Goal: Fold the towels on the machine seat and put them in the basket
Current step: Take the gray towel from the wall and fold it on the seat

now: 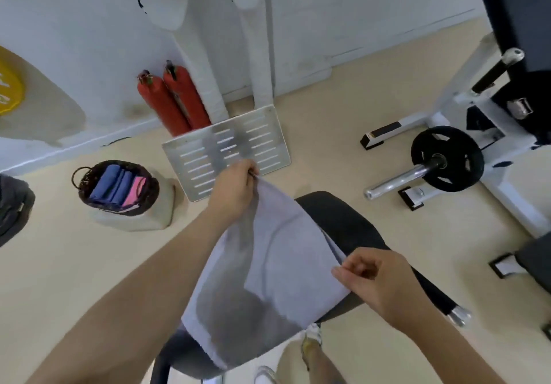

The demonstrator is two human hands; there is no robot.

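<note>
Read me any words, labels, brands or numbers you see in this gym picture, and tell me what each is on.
No text here can be read.
Yellow disc: pale marks, cut off and too blurred to read.
Weight plate, towel, basket: no lettering shows.

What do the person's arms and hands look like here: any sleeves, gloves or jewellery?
The left hand and right hand are both bare: no gloves, rings, watch or wristband show. Both forearms are uncovered up to the edge of the picture, so no sleeve is in view. No markings or tape show on them.
</note>
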